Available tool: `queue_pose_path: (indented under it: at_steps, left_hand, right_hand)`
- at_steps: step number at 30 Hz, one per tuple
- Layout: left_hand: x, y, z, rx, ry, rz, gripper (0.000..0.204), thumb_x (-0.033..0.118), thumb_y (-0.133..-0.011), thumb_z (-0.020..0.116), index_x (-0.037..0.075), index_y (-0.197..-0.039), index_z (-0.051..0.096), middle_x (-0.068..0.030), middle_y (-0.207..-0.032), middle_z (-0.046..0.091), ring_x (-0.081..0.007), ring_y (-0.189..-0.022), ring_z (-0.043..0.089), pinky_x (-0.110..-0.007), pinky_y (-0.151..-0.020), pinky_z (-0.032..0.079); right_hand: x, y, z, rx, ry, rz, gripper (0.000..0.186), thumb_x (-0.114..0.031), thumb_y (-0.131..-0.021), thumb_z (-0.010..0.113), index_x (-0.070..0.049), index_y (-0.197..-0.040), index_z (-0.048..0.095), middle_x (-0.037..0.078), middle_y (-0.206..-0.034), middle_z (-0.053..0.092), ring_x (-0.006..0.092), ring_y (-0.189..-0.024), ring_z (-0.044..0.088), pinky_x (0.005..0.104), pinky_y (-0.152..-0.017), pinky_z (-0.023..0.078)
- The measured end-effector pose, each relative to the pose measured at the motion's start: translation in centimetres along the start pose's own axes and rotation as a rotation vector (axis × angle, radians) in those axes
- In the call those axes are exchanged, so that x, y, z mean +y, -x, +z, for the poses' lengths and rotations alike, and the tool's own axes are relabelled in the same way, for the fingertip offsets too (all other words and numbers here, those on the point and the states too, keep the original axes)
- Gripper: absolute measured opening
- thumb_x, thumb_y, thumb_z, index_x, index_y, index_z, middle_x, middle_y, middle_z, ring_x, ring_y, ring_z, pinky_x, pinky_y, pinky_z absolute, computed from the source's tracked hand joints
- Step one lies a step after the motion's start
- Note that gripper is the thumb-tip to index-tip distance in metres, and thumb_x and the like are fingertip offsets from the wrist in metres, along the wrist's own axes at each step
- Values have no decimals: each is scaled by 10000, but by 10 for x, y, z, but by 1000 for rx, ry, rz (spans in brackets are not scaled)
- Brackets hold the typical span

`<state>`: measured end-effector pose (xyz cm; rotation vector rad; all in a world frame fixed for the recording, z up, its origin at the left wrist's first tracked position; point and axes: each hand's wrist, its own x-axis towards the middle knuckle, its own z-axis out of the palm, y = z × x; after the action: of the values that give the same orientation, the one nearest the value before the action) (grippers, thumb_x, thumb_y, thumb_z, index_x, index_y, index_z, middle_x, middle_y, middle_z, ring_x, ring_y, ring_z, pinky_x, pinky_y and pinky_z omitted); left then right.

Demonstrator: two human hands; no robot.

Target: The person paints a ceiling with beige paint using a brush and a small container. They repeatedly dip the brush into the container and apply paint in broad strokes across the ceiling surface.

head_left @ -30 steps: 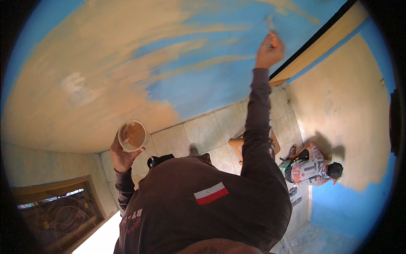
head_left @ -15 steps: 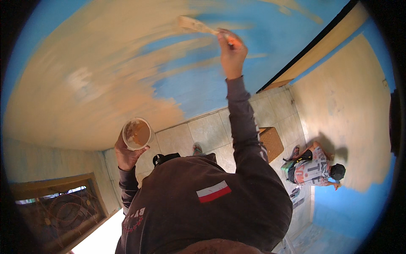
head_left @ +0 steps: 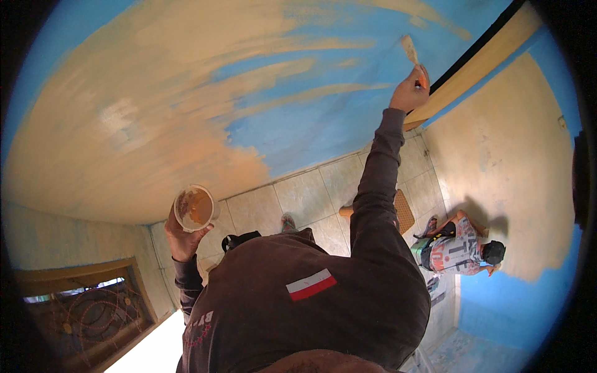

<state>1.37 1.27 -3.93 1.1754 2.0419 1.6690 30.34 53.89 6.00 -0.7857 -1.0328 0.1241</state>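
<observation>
A broad blue surface (head_left: 323, 124) fills most of the view overhead, and tan paint (head_left: 124, 124) covers its left half, thinning into long streaks toward the right. A wooden beam (head_left: 479, 62) runs along its right edge, next to a wall (head_left: 504, 161) that is tan with blue at its lower part. Below lies a tiled floor (head_left: 298, 199), where another person (head_left: 457, 248) crouches near that wall. The painter's dark sweatshirt (head_left: 298, 298) takes up the lower middle. The right hand (head_left: 408, 94) is stretched up, fingers closed round the handle of a paintbrush (head_left: 410, 51) whose bristles seem to touch the blue surface, though that far end is small and hard to judge. The left hand (head_left: 182, 239) is raised lower down, fingers wrapped beneath a small round paint cup (head_left: 194, 208) holding tan paint.
</observation>
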Motion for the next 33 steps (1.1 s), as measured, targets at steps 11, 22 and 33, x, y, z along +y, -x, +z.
queue_pose_path:
  at_steps: [11, 22, 33]
  left_hand:
    - [15, -5, -1, -65, 9, -30, 904, 282, -601, 966, -32, -1326, 528, -142, -1239, 652, -226, -1159, 610, -384, -987, 494]
    - [7, 4, -3, -48, 77, -39, 932, 315, -602, 966, -34, -1340, 516, -138, -1259, 644, -235, -1178, 605, -395, -997, 493]
    - [11, 4, 0, -3, -83, 33, 959, 403, -609, 947, -27, -1347, 511, -155, -1219, 668, -237, -1138, 643, -394, -965, 518]
  right_hand:
    - [-154, 132, 32, -325, 25, -457, 196, -40, -821, 743, -83, -1013, 745, 72, -874, 709, 241, -771, 589, 348, -682, 492]
    - [-145, 121, 40, -678, -466, 267, 142, -143, -881, 747, -55, -992, 740, -8, -816, 678, 62, -679, 539, 228, -603, 438]
    - [-10, -15, 5, -198, -279, 94, 181, -103, -940, 657, 48, -1027, 705, 112, -978, 719, 162, -872, 658, 313, -796, 517]
